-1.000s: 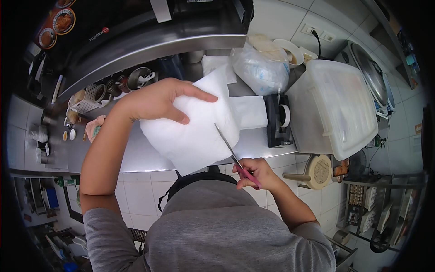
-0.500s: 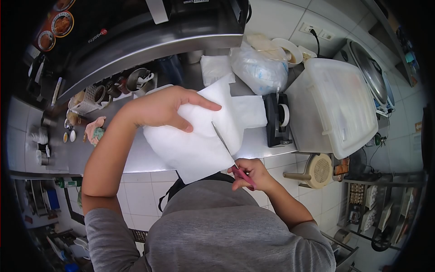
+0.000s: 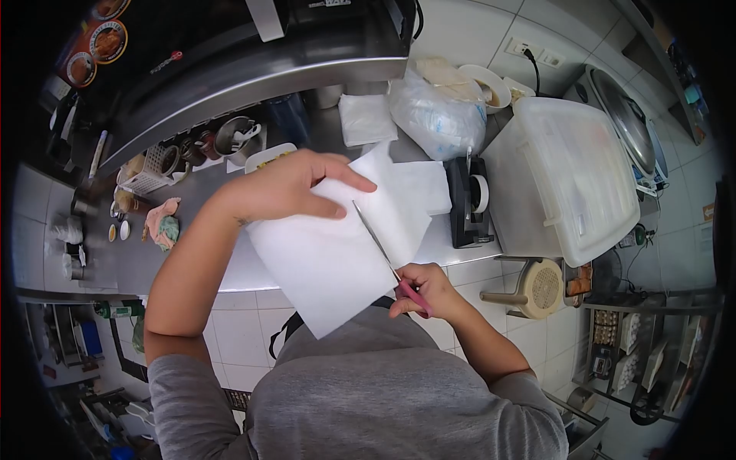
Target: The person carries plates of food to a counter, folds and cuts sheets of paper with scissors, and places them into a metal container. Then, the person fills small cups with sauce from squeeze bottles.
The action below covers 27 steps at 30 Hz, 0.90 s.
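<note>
White sheet [image 3: 326, 268] nearer the torso [image 3: 399, 391] than before, under left grip [image 3: 295, 184]

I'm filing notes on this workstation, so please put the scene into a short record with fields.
Left grip: thumb and forefinger on the white sheet; other fingers hidden
Right grip: holding pink-handled scissors
Scissors: metal blade pointing away from the person, over the white material
Sheet: one corner hangs past the edge of the metal counter
To the right: black tape dispenser, then translucent bin
</note>
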{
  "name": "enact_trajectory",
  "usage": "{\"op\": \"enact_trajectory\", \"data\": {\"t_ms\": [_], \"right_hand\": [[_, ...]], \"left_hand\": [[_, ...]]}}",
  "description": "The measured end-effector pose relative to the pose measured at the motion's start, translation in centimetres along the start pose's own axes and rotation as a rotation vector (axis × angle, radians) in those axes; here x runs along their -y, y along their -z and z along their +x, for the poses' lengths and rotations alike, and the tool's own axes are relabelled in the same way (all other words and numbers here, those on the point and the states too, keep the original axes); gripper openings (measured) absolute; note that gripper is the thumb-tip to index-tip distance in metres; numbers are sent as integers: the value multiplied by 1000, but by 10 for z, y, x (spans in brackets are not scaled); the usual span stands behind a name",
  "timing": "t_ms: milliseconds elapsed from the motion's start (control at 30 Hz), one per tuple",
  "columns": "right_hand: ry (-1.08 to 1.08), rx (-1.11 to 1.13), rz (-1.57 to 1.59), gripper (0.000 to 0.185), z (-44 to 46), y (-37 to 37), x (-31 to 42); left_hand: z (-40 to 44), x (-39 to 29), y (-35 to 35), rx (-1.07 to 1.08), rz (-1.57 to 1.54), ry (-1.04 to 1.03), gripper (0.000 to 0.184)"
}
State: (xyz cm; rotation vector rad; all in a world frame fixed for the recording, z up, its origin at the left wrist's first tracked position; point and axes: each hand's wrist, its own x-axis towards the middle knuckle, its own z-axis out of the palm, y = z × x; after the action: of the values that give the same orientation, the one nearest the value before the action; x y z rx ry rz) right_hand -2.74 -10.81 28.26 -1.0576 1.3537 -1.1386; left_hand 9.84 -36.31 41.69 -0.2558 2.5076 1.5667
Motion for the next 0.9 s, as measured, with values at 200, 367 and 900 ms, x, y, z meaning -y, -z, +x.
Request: {"op": "enact_trajectory", "data": {"t_ms": [200, 367, 900], "right_hand": [[26, 84, -1, 58, 0, 2, -4], [-45, 48, -30, 55, -4, 1, 8], [-32, 100, 55, 34, -13, -5, 0]], "left_hand": [[3, -8, -17, -75, -40, -11, 47], [3, -2, -20, -77, -49, -42, 50], [-8, -3, -48, -48, -582, 60, 60]]}}
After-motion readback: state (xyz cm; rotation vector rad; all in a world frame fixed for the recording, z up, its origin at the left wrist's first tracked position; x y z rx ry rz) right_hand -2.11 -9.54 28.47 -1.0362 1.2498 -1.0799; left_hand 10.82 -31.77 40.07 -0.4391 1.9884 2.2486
